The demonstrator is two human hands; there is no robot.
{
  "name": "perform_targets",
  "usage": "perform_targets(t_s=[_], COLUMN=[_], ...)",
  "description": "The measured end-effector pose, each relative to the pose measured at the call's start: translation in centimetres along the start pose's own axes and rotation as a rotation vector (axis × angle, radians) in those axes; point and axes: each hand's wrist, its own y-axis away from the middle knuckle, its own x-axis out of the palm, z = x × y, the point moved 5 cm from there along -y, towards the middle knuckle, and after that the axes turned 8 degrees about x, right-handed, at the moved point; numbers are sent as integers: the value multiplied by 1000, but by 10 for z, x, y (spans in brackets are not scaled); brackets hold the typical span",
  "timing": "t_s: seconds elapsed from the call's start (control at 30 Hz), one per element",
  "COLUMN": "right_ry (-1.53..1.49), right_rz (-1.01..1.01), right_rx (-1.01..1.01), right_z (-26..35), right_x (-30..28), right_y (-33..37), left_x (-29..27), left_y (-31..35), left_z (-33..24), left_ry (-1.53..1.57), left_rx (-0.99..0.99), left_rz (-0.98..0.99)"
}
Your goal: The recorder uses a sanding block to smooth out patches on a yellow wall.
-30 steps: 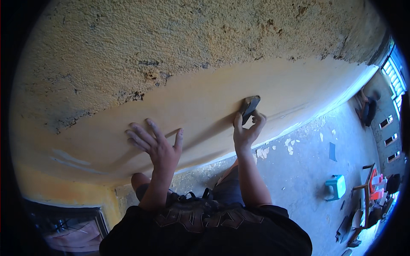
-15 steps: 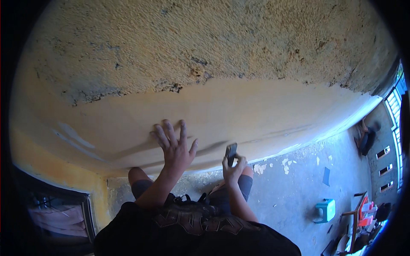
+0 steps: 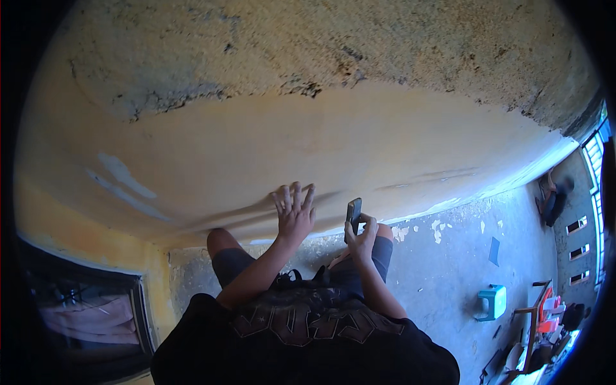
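Note:
A yellow wall [image 3: 256, 144] stretches in front of me, smooth in its lower band. My left hand [image 3: 294, 218] has its fingers spread, the tips at the smooth surface; it holds nothing. To its right, my right hand [image 3: 363, 241] grips a small dark rectangular block [image 3: 353, 210] between thumb and fingers. The block stands upright near the lower part of the wall; its exact kind cannot be made out. Whether it touches the wall is unclear. Two whitish patches [image 3: 125, 176] mark the wall on the left.
Rough, stained plaster [image 3: 289, 45] covers the wall higher up. A window [image 3: 90, 314] is at lower left. On the grey floor [image 3: 436, 276], with flaked paint, stand a turquoise stool [image 3: 492, 303] and a wooden frame [image 3: 531, 327] beside red items. Another person [image 3: 553, 202] is at far right.
My left hand has shifted right along the wall, closer to the right hand. The right hand, still gripping the block, has moved slightly right. The whole view has shifted a little.

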Motion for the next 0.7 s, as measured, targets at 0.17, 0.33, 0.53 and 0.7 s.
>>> perform_targets(t_s=[0.17, 0.33, 0.53, 0.7], right_ry=[-44, -89, -64, -100], right_rz=[-3, -3, -37, 41], right_rx=[-79, -77, -85, -63], right_z=[35, 53, 65, 64], right_x=[9, 10, -2, 8], right_y=[11, 7, -6, 6], left_x=[15, 73, 31, -67], left_y=[56, 152, 118, 39], left_z=[10, 53, 49, 52], left_ry=[170, 624, 797, 834], left_rx=[-5, -228, -84, -6], left_rz=[362, 1094, 682, 97])
